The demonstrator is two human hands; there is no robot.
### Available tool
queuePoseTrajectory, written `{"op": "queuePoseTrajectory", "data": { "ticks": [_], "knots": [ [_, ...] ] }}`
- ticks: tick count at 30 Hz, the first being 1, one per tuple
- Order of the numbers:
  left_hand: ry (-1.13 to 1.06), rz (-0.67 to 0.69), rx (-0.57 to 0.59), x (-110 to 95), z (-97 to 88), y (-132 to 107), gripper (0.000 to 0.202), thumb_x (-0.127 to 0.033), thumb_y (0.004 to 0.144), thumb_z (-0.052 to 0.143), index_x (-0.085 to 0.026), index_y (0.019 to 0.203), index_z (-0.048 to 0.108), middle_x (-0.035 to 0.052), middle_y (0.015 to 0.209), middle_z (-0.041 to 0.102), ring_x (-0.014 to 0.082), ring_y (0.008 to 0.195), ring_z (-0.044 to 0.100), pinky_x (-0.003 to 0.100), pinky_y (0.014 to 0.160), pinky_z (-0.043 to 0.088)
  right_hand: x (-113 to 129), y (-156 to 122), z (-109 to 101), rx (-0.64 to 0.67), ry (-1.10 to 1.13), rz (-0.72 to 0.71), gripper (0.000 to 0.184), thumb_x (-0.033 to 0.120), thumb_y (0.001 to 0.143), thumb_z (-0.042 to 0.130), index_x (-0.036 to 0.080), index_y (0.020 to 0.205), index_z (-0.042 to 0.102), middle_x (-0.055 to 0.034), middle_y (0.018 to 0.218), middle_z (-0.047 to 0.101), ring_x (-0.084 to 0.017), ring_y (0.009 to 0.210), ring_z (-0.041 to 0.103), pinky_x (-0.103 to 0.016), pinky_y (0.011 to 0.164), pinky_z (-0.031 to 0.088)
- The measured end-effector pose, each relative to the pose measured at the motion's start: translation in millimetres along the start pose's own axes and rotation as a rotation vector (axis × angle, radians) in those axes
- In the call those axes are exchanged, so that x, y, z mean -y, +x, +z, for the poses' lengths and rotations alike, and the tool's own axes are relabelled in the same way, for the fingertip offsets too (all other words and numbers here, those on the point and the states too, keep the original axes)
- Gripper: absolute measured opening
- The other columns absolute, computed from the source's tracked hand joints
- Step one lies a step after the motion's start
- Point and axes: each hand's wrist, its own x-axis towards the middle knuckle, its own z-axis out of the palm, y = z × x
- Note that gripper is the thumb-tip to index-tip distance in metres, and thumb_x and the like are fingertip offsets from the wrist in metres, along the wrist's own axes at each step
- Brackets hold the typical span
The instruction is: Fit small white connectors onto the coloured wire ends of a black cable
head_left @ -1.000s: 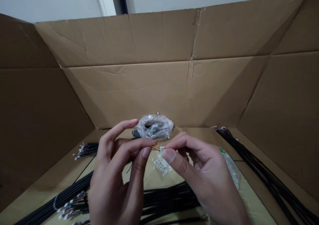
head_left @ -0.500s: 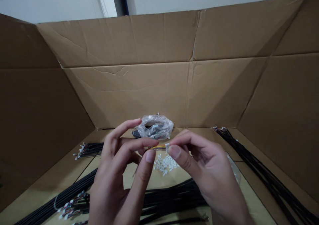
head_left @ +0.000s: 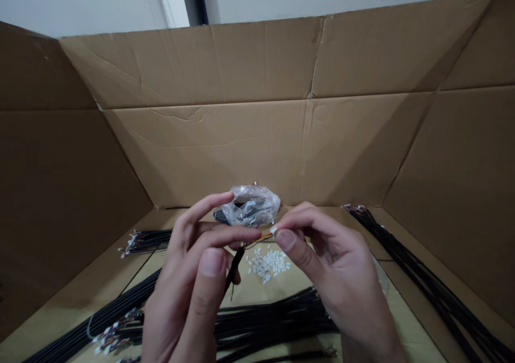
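Observation:
My left hand (head_left: 193, 277) pinches the end of a black cable (head_left: 235, 264) whose thin coloured wires (head_left: 259, 239) stick out to the right. My right hand (head_left: 333, 277) pinches a tiny white connector (head_left: 274, 230) at the tips of those wires, thumb and forefinger closed on it. Both hands hover above the floor of a large cardboard box (head_left: 257, 154). Below them lies a small heap of loose white connectors (head_left: 267, 263).
A crumpled clear plastic bag (head_left: 249, 205) sits at the back of the box floor. Bundles of black cables lie across the front (head_left: 273, 320), at the left (head_left: 145, 239) and along the right wall (head_left: 422, 277). Another clear bag (head_left: 380, 277) lies behind my right hand.
Both hands rose slightly and the connector moved onto the wire ends. My left thumb slid down and left, leaving the black cable hanging in view.

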Motion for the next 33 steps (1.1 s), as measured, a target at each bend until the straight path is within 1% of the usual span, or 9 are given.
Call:
{"op": "queuePoseTrajectory", "data": {
  "ticks": [2, 5, 7, 10, 13, 16, 22, 29, 33],
  "knots": [
    [0.000, 0.010, 0.016, 1, -1.2, 2, 0.039, -0.035, 0.109, 0.046, -0.039, 0.094, 0.082, -0.0002, 0.128, 0.071, 0.0261, 0.138, 0.057, 0.024, 0.060, 0.057, 0, 0, 1, -0.011, 0.006, 0.005, 0.014, 0.034, 0.097, 0.073, 0.026, 0.085, 0.073, 0.0035, 0.083, 0.067, -0.016, 0.078, 0.058, -0.030, 0.072, 0.045],
    [0.106, 0.040, 0.058, 4, -5.0, 4, 0.029, -0.035, 0.105, 0.055, -0.038, 0.091, 0.080, -0.0015, 0.123, 0.072, 0.0234, 0.138, 0.058, 0.025, 0.080, 0.061, 1, -1, 1, -0.010, 0.003, 0.000, 0.015, 0.035, 0.097, 0.073, 0.026, 0.085, 0.073, 0.0035, 0.083, 0.068, -0.015, 0.078, 0.059, -0.030, 0.072, 0.045],
    [0.182, 0.042, 0.113, 5, -8.4, 6, 0.020, -0.035, 0.102, 0.062, -0.040, 0.093, 0.079, -0.0038, 0.124, 0.072, 0.0210, 0.137, 0.059, 0.022, 0.087, 0.059, 2, -1, 1, -0.008, -0.008, -0.014, 0.014, 0.034, 0.097, 0.073, 0.026, 0.085, 0.073, 0.0035, 0.084, 0.068, -0.015, 0.078, 0.059, -0.030, 0.071, 0.045],
    [0.227, 0.025, 0.182, 7, -12.3, 7, 0.014, -0.035, 0.100, 0.065, -0.042, 0.097, 0.078, -0.0051, 0.132, 0.070, 0.0206, 0.135, 0.061, 0.021, 0.083, 0.059, 4, -2, 1, -0.006, -0.023, -0.027, 0.014, 0.032, 0.098, 0.072, 0.026, 0.085, 0.072, 0.0038, 0.084, 0.068, -0.015, 0.078, 0.059, -0.030, 0.071, 0.045],
    [0.228, 0.017, 0.209, 7, -13.1, 7, 0.014, -0.035, 0.099, 0.066, -0.043, 0.098, 0.078, -0.0061, 0.134, 0.069, 0.0207, 0.136, 0.062, 0.023, 0.088, 0.059, 5, -3, 1, -0.003, -0.034, -0.019, 0.014, 0.032, 0.098, 0.071, 0.027, 0.085, 0.072, 0.0042, 0.083, 0.067, -0.015, 0.078, 0.057, -0.030, 0.071, 0.045],
    [0.200, -0.002, 0.164, 6, -11.8, 7, 0.012, -0.037, 0.098, 0.068, -0.041, 0.093, 0.078, -0.0056, 0.131, 0.071, 0.0214, 0.131, 0.064, 0.024, 0.086, 0.059, 5, -4, 1, 0.004, -0.043, -0.012, 0.015, 0.033, 0.098, 0.071, 0.027, 0.084, 0.072, 0.0041, 0.081, 0.066, -0.015, 0.077, 0.056, -0.030, 0.071, 0.044],
    [0.172, -0.072, 0.132, 5, -8.5, 7, 0.014, -0.040, 0.095, 0.070, -0.038, 0.083, 0.077, -0.0070, 0.124, 0.074, 0.0203, 0.133, 0.062, 0.028, 0.106, 0.053, 4, -4, 1, 0.004, -0.034, -0.011, 0.014, 0.031, 0.097, 0.071, 0.026, 0.083, 0.072, 0.0041, 0.080, 0.067, -0.015, 0.076, 0.057, -0.030, 0.071, 0.044],
    [0.087, -0.055, 0.164, 4, -9.0, 13, 0.019, -0.038, 0.094, 0.071, -0.037, 0.076, 0.077, -0.0076, 0.116, 0.078, 0.0153, 0.131, 0.065, 0.017, 0.095, 0.056, 6, -3, 2, 0.002, -0.039, 0.017, 0.018, 0.035, 0.097, 0.071, 0.026, 0.082, 0.072, 0.0034, 0.078, 0.068, -0.016, 0.075, 0.056, -0.032, 0.070, 0.044],
    [0.107, -0.091, 0.166, 3, -8.2, 11, 0.019, -0.038, 0.095, 0.071, -0.036, 0.076, 0.077, -0.0074, 0.116, 0.077, 0.0158, 0.134, 0.063, 0.019, 0.101, 0.053, 6, -4, 1, 0.015, -0.020, 0.018, 0.017, 0.035, 0.098, 0.069, 0.026, 0.083, 0.071, 0.0039, 0.080, 0.067, -0.016, 0.077, 0.057, -0.032, 0.072, 0.044]
  ]
}}
